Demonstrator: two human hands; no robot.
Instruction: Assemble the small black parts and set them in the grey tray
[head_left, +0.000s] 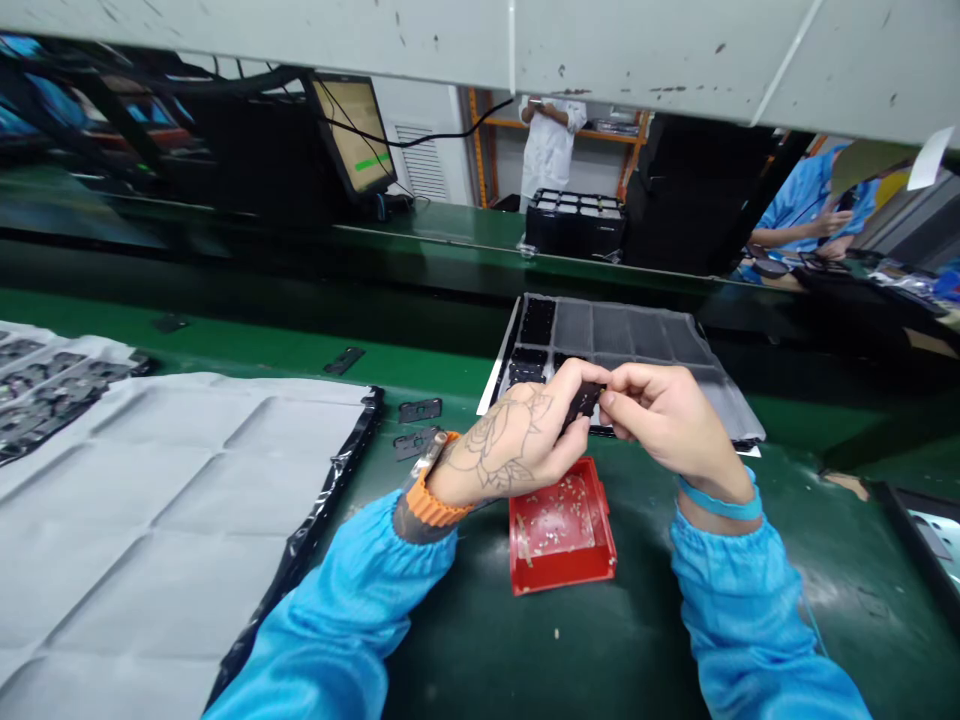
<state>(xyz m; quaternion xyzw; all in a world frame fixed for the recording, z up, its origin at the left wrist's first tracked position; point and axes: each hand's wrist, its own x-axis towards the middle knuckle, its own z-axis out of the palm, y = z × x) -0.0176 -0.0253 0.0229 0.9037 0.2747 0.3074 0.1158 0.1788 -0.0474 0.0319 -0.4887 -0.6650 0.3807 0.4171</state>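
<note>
My left hand (517, 440), tattooed and with an orange wrist strap, and my right hand (667, 420) meet above the green bench. Both pinch the same small black flat part (583, 404) between thumb and fingers. Just below them sits a red tray (562, 530) with tiny screws scattered in it. Behind the hands lies a grey compartment tray (637, 335) with black parts in its left cells.
A big white moulded sheet (165, 500) covers the left of the bench, with a black-edged tray under it. Loose black parts (420, 410) lie beside it. A monitor (352, 135), a black crate (574, 220) and other people stand beyond the conveyor.
</note>
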